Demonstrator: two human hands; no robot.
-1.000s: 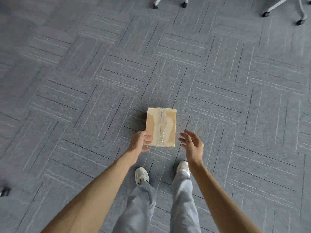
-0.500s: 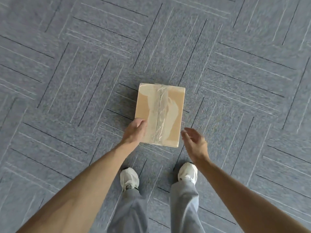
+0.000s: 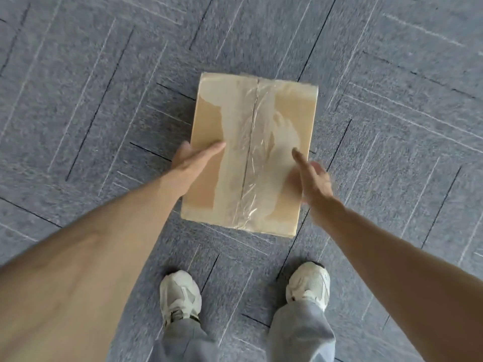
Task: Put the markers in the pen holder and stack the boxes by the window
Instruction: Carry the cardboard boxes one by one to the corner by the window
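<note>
A tan cardboard box [image 3: 251, 121], sealed with clear tape along its middle seam, lies flat on the grey carpet just ahead of my feet. My left hand [image 3: 188, 163] clasps its left edge, thumb on the top face and fingers down the side. On the opposite side, my right hand [image 3: 311, 178] is blurred; its thumb reaches over the top while the fingers wrap past the edge. Whether the box still rests on the floor I cannot tell. No markers, pen holder or window are in view.
Grey carpet tiles [image 3: 104, 87] with line patterns fill the view on all sides. My two white shoes [image 3: 180, 296] and grey trouser legs stand just behind the box.
My head has dropped much closer to the box, which now fills more of the view. The right hand has moved from beside the box onto its right edge. The chair legs have left the view.
</note>
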